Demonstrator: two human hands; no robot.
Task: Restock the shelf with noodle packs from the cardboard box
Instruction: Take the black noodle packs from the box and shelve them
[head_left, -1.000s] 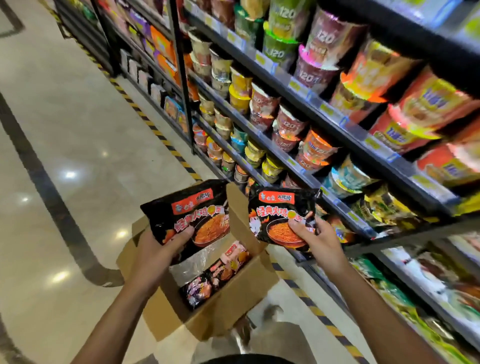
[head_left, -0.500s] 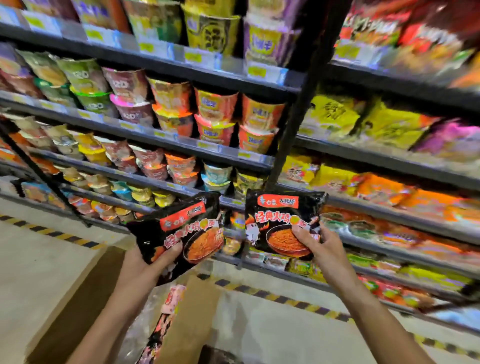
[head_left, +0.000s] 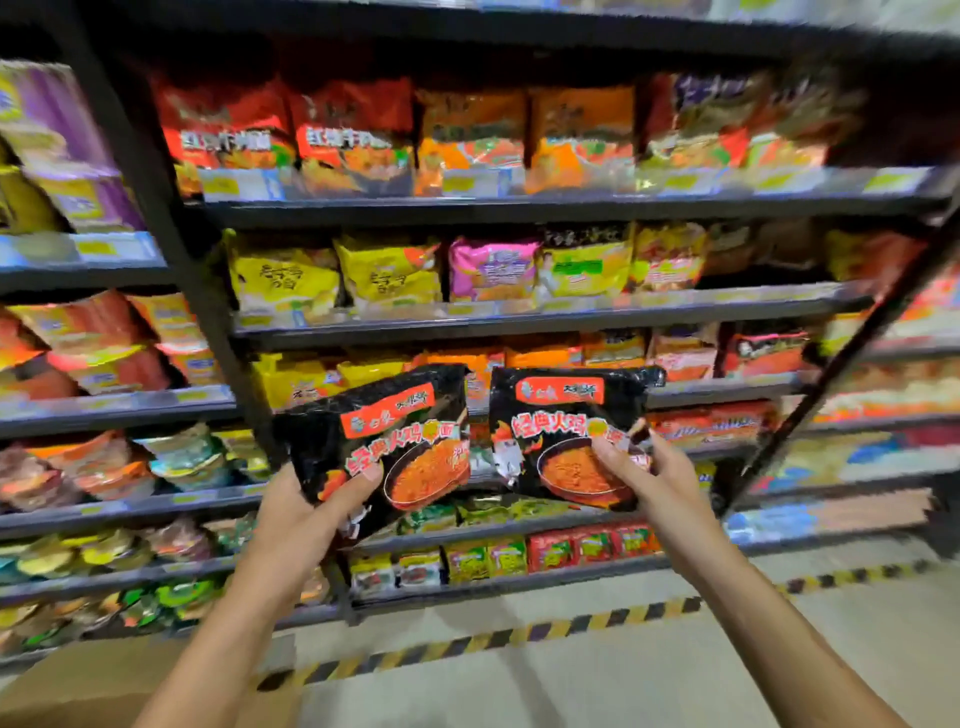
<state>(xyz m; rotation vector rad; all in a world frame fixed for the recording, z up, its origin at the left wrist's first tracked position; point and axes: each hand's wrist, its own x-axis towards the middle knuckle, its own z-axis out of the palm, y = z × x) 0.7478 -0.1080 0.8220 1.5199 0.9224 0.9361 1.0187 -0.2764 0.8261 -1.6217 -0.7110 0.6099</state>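
While both black packs hang in the air in front of the shelf, nothing is stocked yet, so the step in hand is, I judge, finding the right row and sliding them in. The left pack tilts, its top leaning right, and the left hand grips its lower left corner with the thumb across the front and the fingers hidden behind. The right pack sits nearly level, and the right hand pinches its lower right edge, thumb on the printed bowl. The two packs are just beside each other, close but seemingly not touching. Behind them the shelf carries rows of bright bags standing upright with faces forward; a black-and-red bag on the tier to the upper right may be the matching kind, though blur keeps me from being sure. To do this well, confirm that match first, then feed one pack at a time, upright and label out, pushing from the bottom edge so neighbours do not topple. Squaring up the left pack before entry should help. A corner of the box shows at lower left, on the floor near the striped tape.
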